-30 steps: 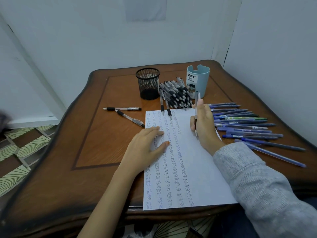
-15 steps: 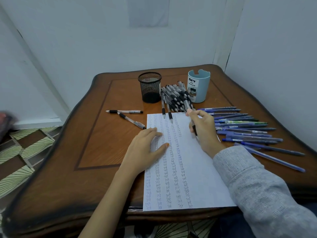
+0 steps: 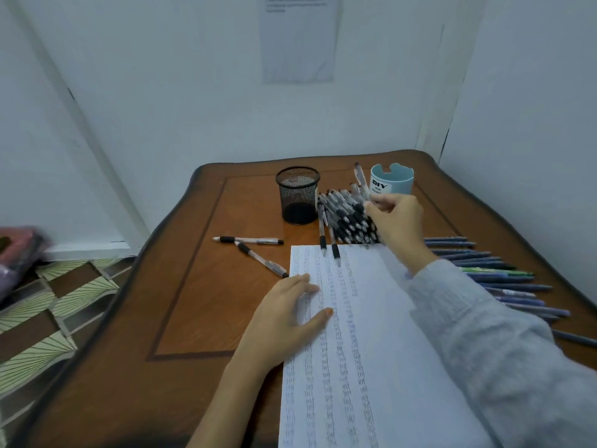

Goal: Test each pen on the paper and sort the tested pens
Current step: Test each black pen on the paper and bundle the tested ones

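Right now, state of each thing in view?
Left hand: flat on paper.
Right hand: pinching pen at pile.
Pen: tilted up.
Pile: black pens, lying.
Paper: flat, scribbled.
Mesh cup: upright, looks empty.
Blue cup: upright.
Blue pens: lying, right of paper.
Two pens: lying left.

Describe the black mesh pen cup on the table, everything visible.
The black wire-mesh pen cup is a round cylinder with a solid rim and a dark base, seemingly metal. It stands upright at the far middle of the brown wooden table, left of the heap of black-gripped clear pens. No pen shows inside it. The nearest pens lie close beside its right side; whether they touch it cannot be told.
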A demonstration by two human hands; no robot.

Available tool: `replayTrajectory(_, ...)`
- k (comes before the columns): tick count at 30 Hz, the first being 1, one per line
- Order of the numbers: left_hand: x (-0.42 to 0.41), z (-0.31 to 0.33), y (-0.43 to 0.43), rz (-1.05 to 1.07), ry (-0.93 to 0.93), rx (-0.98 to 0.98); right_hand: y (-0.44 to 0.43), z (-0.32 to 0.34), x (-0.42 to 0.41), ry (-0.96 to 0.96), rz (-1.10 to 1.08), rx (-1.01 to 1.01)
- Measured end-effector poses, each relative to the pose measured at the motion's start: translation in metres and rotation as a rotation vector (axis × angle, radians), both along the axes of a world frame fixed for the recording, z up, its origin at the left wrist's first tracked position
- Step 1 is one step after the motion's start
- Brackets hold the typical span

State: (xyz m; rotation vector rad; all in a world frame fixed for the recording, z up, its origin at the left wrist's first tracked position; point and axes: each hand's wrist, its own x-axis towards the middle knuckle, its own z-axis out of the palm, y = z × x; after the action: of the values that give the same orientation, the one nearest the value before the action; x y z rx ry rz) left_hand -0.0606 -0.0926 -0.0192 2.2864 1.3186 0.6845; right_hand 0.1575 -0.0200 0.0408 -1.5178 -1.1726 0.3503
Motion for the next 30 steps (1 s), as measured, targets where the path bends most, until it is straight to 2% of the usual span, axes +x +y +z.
replayTrajectory(5, 0.0, -0.001, 0.0, -0.004, -0.021, -0.001, 0.052, -0.005, 0.006, -0.173, -0.025, -0.125)
replayTrajectory(10, 0.0, 0.0, 0.001, -0.002, -0.021, 0.0, 0.061, -0.017, 0.009, -0.295, -0.076, -0.217)
replayTrajectory(13, 0.0, 0.0, 0.0, -0.008, -0.024, 0.001, 0.054, -0.015, 0.01, -0.384, -0.095, -0.203)
replayTrajectory(16, 0.0, 0.001, -0.001, -0.001, -0.049, 0.006, 0.043, -0.005, 0.0, -0.498, -0.104, -0.086)
replayTrajectory(19, 0.0, 0.002, -0.001, 0.014, -0.067, 0.008, 0.035, -0.001, -0.019, -0.462, 0.106, 0.021)
replayTrajectory(21, 0.0, 0.001, -0.001, 0.024, -0.076, 0.007, 0.032, -0.004, -0.036, -0.441, 0.336, -0.044)
replayTrajectory(23, 0.0, 0.0, -0.001, 0.039, -0.092, 0.005, 0.035, -0.013, -0.052, -0.459, 0.479, -0.1)
replayTrajectory(26, 0.0, -0.001, 0.0, 0.048, -0.098, -0.008, 0.045, -0.03, -0.069, -0.5, 0.552, -0.14)
replayTrajectory(30, 0.0, -0.001, 0.001, 0.046, -0.103, -0.002, 0.054, -0.042, -0.084, -0.576, 0.528, -0.148)
